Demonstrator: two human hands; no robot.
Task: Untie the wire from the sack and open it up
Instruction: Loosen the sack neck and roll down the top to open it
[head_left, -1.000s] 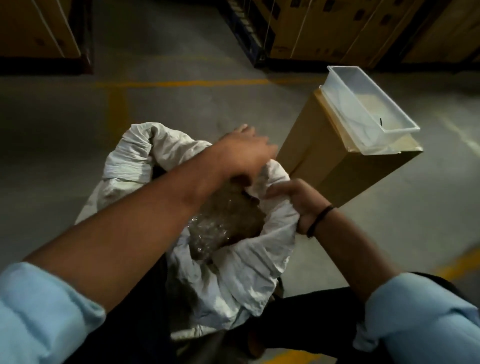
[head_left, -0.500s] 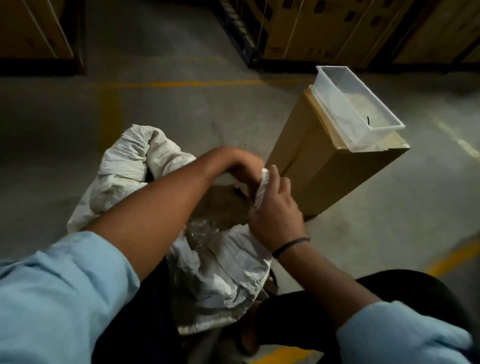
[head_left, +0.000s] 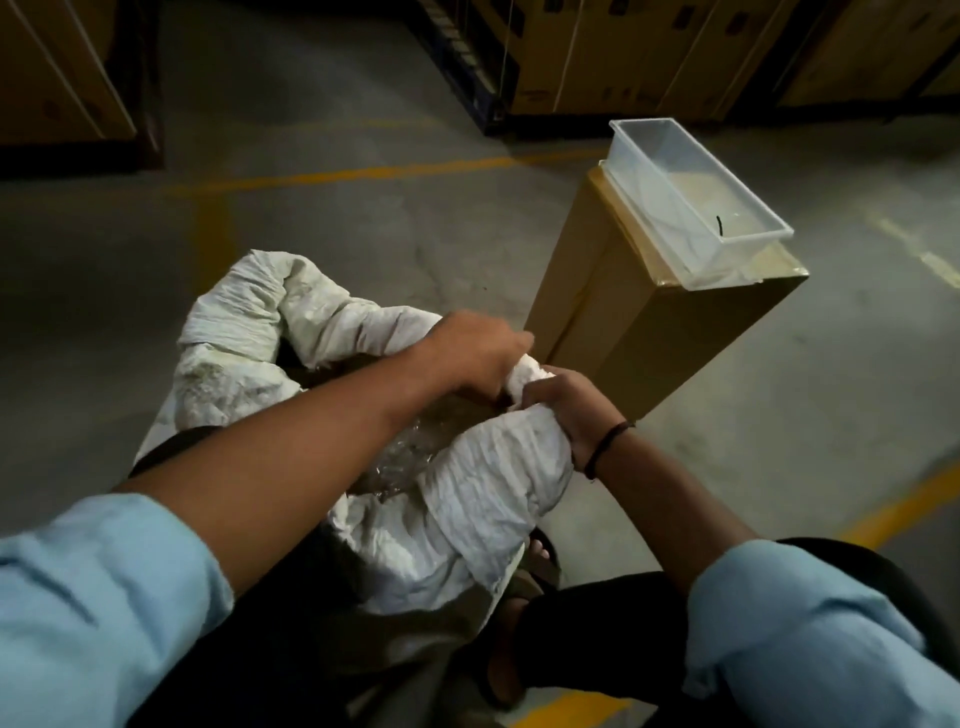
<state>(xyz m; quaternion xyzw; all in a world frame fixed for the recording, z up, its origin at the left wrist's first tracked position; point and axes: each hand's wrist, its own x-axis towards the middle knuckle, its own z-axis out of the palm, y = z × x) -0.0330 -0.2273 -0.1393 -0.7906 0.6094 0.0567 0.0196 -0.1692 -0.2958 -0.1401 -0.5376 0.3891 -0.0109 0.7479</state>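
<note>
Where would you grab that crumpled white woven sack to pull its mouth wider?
Grip the crumpled white woven sack by its rolled rim, from above, as the left hand and right hand do beside the tall brown cardboard box. That thick fold likely gives a firm handful.

This is looking like a warehouse: a bare concrete floor (head_left: 322, 244) is stretching out, yellow lane lines (head_left: 374, 170) are running across it, and strapped cardboard cartons (head_left: 623, 52) are sitting stacked on a blue pallet (head_left: 467, 88) at 12 to 1 o'clock (more cartons (head_left: 52, 78) are standing at 10 o'clock).
</note>
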